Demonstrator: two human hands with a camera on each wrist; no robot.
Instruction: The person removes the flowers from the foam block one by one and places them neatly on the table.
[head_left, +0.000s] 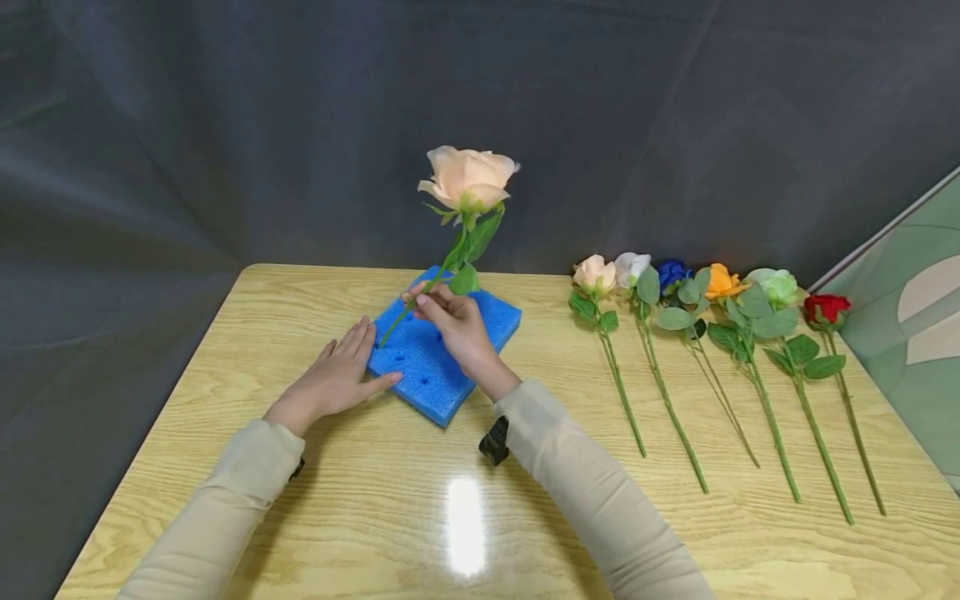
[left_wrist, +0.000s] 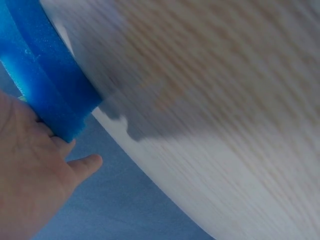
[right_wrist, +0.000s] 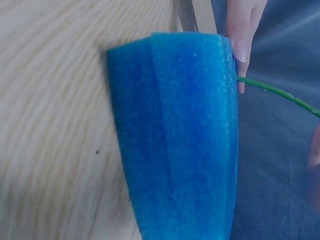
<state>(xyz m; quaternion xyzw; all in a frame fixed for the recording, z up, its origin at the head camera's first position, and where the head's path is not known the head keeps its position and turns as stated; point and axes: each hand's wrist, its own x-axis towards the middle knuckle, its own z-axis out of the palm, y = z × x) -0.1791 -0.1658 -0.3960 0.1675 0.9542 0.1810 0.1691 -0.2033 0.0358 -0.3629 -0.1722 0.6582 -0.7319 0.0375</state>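
Observation:
A blue foam block (head_left: 427,367) with several small holes in its top lies on the table. Above it, my right hand (head_left: 457,329) pinches the green stem of a peach artificial rose (head_left: 471,179). The rose leans up and to the right, and the stem's lower end meets the foam near its left corner. In the right wrist view the stem (right_wrist: 280,92) reaches the block's (right_wrist: 195,130) top face; how deep it sits is hidden. My left hand (head_left: 337,375), fingers straight and thumb spread, rests against the block's left corner. The left wrist view shows that hand (left_wrist: 40,170) touching the foam (left_wrist: 55,75).
Along the table's right side lie several artificial roses in a row: peach (head_left: 595,275), white (head_left: 632,268), blue (head_left: 672,273), orange (head_left: 722,282), pale green (head_left: 776,286) and red (head_left: 827,310). A dark curtain (head_left: 337,125) hangs behind the wooden table (head_left: 360,517). A green patterned panel (head_left: 915,333) stands at the right.

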